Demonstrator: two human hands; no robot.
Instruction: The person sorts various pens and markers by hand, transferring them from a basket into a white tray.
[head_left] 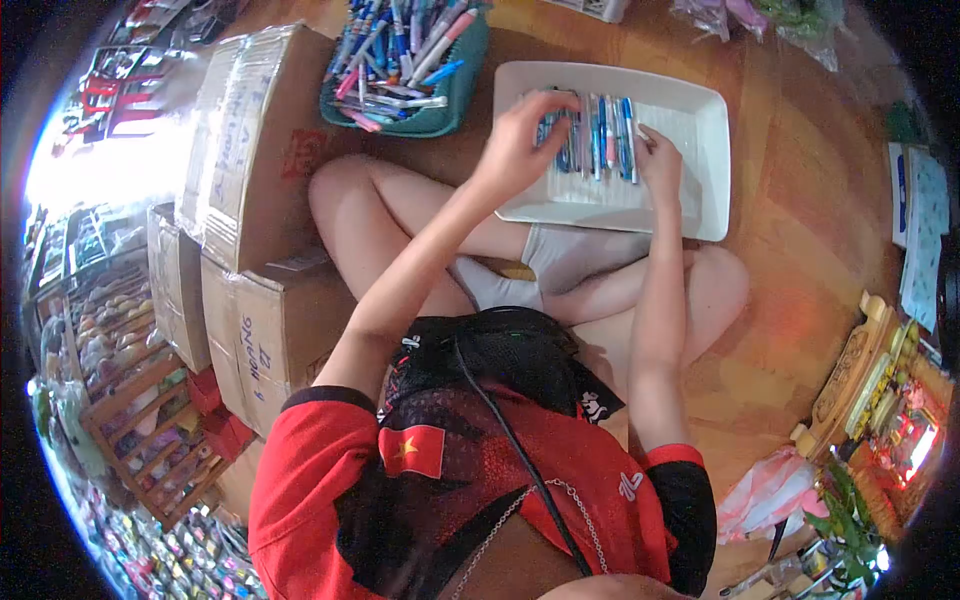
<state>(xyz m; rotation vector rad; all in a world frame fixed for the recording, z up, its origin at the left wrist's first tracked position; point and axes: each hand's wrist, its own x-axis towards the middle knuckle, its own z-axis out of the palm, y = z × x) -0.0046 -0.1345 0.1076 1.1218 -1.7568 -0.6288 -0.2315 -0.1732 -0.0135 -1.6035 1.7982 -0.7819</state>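
Note:
A white tray lies in front of my crossed legs, with a row of blue, white and pink pens side by side in it. My left hand is over the left end of the row, thumb and fingers curved and apart, with nothing visible between them. At the right end of the row, my right hand has its fingers bent together; whatever is between the fingertips is too small to name. Behind and to the left of the tray stands a teal basket heaped with pens.
Cardboard boxes are stacked at the left, near my knee. A wooden rack stands beyond them. On the right are a carved wooden piece, a plastic bag and papers. More plastic-wrapped items lie at the top right.

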